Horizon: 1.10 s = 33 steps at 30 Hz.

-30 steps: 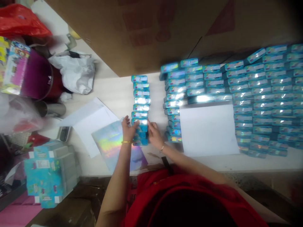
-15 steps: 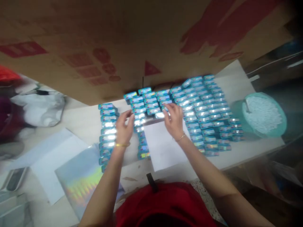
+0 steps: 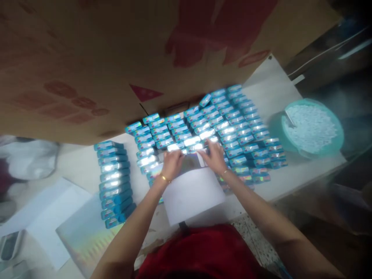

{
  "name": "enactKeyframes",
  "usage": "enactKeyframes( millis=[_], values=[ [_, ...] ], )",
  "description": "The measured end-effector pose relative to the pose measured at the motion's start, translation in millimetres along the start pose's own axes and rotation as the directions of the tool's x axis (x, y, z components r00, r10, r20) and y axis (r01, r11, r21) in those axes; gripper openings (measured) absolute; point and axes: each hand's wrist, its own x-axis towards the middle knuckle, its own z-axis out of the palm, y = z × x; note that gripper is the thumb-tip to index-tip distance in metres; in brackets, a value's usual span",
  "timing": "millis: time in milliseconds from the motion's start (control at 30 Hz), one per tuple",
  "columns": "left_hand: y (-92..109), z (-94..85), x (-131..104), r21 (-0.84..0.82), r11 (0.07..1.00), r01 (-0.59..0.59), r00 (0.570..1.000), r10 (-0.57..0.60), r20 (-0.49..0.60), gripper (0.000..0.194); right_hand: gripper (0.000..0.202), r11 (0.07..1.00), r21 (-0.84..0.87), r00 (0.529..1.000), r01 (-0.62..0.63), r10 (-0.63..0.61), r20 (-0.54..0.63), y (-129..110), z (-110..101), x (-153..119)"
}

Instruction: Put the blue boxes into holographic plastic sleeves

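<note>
A white sheet (image 3: pixel 193 193) lies in front of me, its far part curled up to show a shiny, darker face. My left hand (image 3: pixel 172 162) pinches the sheet's far left edge. At its far right edge my right hand (image 3: pixel 214 155) has thumb and fingers closed on it. Rows of small blue-green packs (image 3: pixel 238 126) with shiny labels stand beyond and to both sides of the sheet. A separate column of the same packs (image 3: pixel 114 176) is on the left. Blur hides the fingertips.
A large cardboard box (image 3: pixel 116 58) walls off the far side. On the right sits a green basin (image 3: pixel 312 128) of small white pieces. Loose sheets (image 3: pixel 55 217), a shiny sheet (image 3: pixel 84 228) and a white plastic bag (image 3: pixel 31 159) lie left.
Both hands have come down onto the sheet and taken hold of its far edge, which has lifted and curled. The camera view has turned and shifted.
</note>
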Motion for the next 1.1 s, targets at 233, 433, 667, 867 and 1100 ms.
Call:
enactKeyframes(
  millis=[233,433,667,867,1100],
  values=[
    [16,-23.3,2,0.022,0.992,-0.128,0.983,0.13,-0.128,0.026,0.035,0.906,0.42,0.973,-0.057,-0.044,0.227,-20,3,16],
    [32,-20.0,0,0.162,0.97,-0.182,0.96,0.211,-0.182,0.021,0.038,0.894,0.441,0.981,-0.077,-0.01,0.191,-25,9,21],
    [40,-10.3,-18,0.058,0.996,-0.07,0.942,0.085,-0.324,0.023,0.042,0.905,0.425,0.973,-0.034,-0.068,0.222,-30,-1,22],
    [37,-15.6,-9,0.062,0.994,-0.094,0.953,0.108,-0.284,0.022,0.037,0.921,0.387,0.965,0.04,-0.135,0.222,-36,0,21],
    [43,-4.3,-15,0.084,0.987,-0.139,0.924,0.159,-0.348,0.018,0.041,0.911,0.41,0.976,-0.037,-0.056,0.212,-26,7,33]
  ],
)
